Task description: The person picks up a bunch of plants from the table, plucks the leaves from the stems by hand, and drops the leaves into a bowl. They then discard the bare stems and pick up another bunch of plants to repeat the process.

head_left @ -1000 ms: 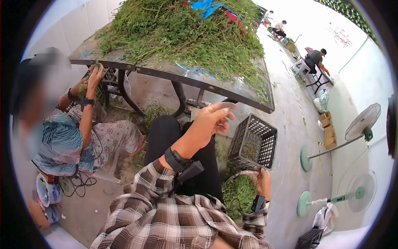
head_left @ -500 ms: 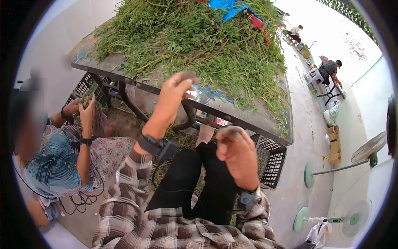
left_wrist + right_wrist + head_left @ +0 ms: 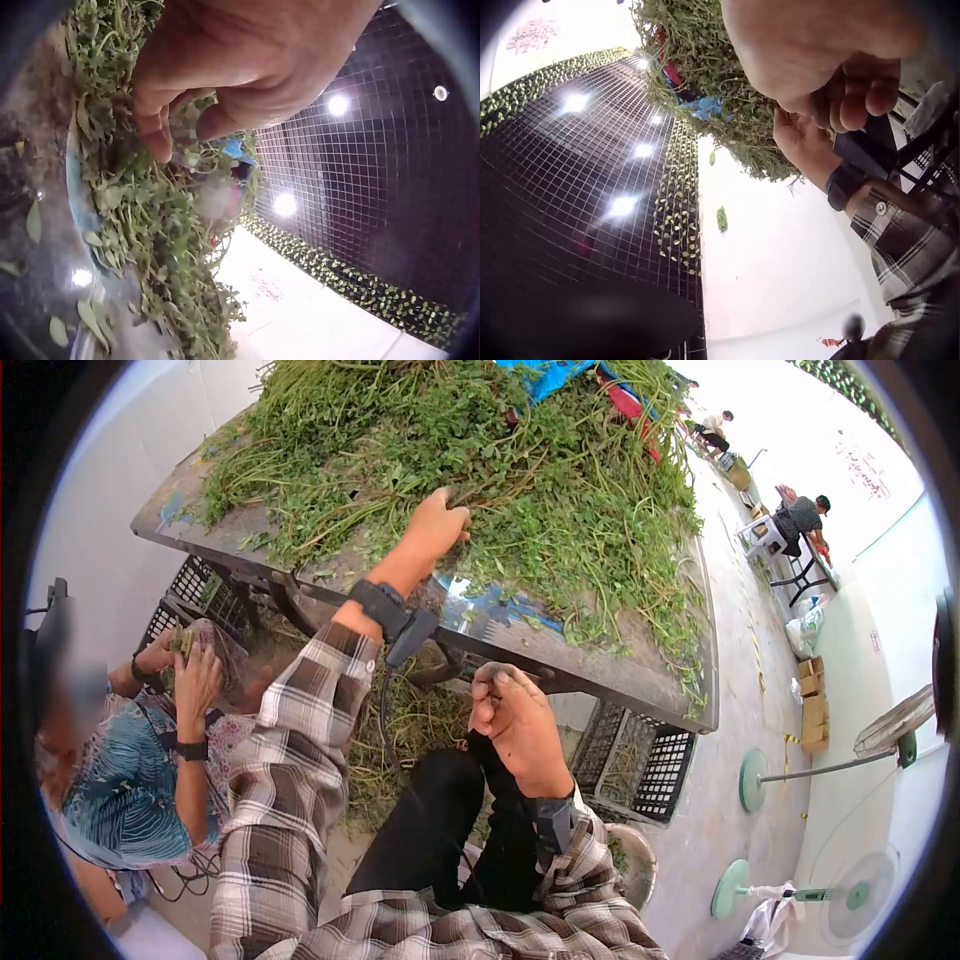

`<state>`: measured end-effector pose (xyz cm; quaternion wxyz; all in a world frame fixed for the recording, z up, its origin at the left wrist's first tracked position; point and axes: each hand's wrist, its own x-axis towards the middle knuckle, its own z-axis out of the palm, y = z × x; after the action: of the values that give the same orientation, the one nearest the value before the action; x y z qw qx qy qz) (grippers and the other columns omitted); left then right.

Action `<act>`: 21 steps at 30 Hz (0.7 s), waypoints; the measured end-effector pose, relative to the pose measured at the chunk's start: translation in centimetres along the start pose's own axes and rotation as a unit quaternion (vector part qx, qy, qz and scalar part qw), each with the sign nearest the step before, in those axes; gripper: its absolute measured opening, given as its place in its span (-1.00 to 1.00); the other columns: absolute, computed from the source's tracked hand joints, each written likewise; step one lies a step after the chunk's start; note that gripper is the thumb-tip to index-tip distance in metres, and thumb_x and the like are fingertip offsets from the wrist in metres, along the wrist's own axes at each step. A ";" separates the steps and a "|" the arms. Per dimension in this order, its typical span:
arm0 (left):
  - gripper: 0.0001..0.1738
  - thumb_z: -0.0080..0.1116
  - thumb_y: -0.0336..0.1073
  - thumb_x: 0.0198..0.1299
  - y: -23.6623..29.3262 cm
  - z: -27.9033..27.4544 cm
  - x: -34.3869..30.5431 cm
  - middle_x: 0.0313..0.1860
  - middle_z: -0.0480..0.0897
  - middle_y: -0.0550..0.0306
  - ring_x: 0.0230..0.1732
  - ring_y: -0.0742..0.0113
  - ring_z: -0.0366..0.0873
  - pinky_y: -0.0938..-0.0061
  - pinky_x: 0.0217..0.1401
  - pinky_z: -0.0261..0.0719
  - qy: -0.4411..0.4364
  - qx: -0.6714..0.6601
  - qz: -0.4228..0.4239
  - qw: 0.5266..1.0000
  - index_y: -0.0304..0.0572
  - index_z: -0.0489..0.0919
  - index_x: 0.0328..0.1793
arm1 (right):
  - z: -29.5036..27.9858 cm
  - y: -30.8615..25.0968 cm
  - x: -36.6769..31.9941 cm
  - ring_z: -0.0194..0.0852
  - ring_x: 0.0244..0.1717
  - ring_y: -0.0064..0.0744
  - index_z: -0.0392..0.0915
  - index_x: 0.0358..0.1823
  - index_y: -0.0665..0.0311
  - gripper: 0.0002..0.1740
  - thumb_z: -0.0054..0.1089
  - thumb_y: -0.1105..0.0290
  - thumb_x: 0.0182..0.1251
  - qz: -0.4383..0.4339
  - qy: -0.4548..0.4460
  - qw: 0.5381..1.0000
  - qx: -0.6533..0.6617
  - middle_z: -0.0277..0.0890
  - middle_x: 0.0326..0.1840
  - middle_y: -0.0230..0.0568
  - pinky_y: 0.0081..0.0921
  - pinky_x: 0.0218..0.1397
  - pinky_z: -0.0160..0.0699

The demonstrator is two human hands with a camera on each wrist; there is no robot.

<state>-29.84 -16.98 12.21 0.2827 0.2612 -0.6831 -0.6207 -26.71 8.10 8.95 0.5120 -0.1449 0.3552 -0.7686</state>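
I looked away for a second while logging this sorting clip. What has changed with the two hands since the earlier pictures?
The left hand went up and forward from below the table edge onto the pile of greens and now grips stems there. The right hand rose from low beside the black crate to above the lap, fingers curled, nothing seen in it. Table, pile and crate stayed put.

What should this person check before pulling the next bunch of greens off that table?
1. Left hand on the greens: ok, fingers curl into the pile.
2. Stems firmly pinched: cannot tell, leaves hide the fingertips.
3. Right hand free: ok, curled, holding nothing.
4. Black crate close by: ok, on the floor by the table edge.
5. Neighbour clear of the pile: ok, hands away from the table.
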 end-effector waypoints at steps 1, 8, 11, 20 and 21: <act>-0.42 0.01 -0.35 -0.03 -0.3 0.0 0.4 -0.30 0.54 0.02 -0.48 0.31 0.50 0.38 -0.40 0.43 0.015 0.001 -0.013 1.000 -0.47 0.30 0.17 | -0.2 0.0 0.0 0.33 -0.46 -0.59 0.42 -0.12 0.34 -0.78 -0.14 0.35 0.39 -0.007 0.006 1.000 0.003 0.43 -0.33 -0.31 -0.60 -0.48 0.29; -0.43 0.03 -0.39 0.07 -0.4 -0.9 0.7 -0.39 0.50 0.05 -0.40 0.34 0.47 0.46 -0.33 0.47 -0.021 0.097 -0.010 0.995 -0.47 0.28 0.24 | -0.7 0.0 -0.2 0.29 -0.52 -0.62 0.43 -0.14 0.36 -0.79 -0.12 0.38 0.39 -0.027 0.014 0.999 0.040 0.39 -0.40 -0.36 -0.61 -0.52 0.24; -0.60 0.08 -0.34 0.05 -0.7 -1.2 1.1 -0.51 0.51 0.13 -0.46 0.39 0.44 0.49 -0.37 0.37 -0.021 0.206 -0.002 0.978 -0.43 0.51 0.02 | -0.9 0.0 -0.3 0.27 -0.53 -0.63 0.45 -0.16 0.36 -0.80 -0.10 0.38 0.38 -0.025 0.018 0.999 0.036 0.40 -0.41 -0.36 -0.61 -0.52 0.23; -0.75 0.03 -0.26 0.20 4.0 -1.8 0.4 -0.42 0.55 0.21 -0.52 0.51 0.30 0.52 -0.49 0.27 0.050 0.074 0.050 0.995 -0.32 0.55 -0.17 | -1.1 0.2 -0.5 0.29 -0.54 -0.64 0.47 -0.18 0.35 -0.81 -0.09 0.39 0.37 -0.032 0.019 0.999 0.022 0.41 -0.43 -0.36 -0.63 -0.54 0.23; -0.75 0.03 -0.26 0.20 4.8 -2.0 0.4 -0.42 0.55 0.21 -0.52 0.51 0.30 0.52 -0.49 0.27 0.051 0.075 0.052 0.995 -0.32 0.55 -0.17 | -1.2 0.2 -0.4 0.28 -0.54 -0.64 0.47 -0.19 0.35 -0.81 -0.09 0.39 0.37 -0.033 0.019 0.999 0.008 0.41 -0.43 -0.36 -0.63 -0.54 0.23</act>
<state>-28.75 -18.18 17.18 0.3288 0.2766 -0.7249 -0.5384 -27.07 8.90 8.00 0.4807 -0.1376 0.3538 -0.7904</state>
